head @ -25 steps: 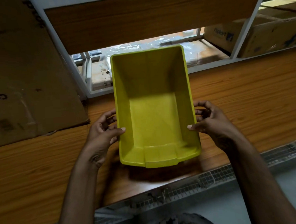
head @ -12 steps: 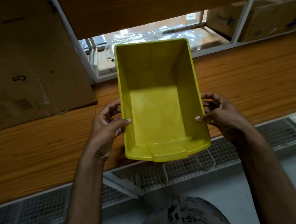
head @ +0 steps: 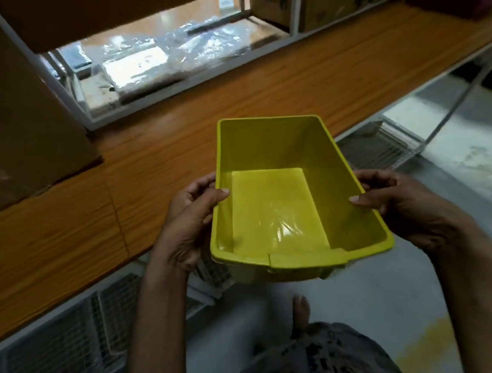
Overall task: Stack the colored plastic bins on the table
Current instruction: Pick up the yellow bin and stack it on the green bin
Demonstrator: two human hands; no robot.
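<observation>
Fingers of our left hand and right hand are pinching the long rims of the yellow bin, holding it airborne at the front edge of the bench. We are judging that its smooth, glossy, tapered plastic walls are inviting a slip or tilt, since both grips are narrow rim pinches.

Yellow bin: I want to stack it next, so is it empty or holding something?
Empty: the yellow bin shows only its bare floor, with a glare patch.

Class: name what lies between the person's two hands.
The yellow bin, its side rims held by the left hand and right hand; the head view shows it.
</observation>
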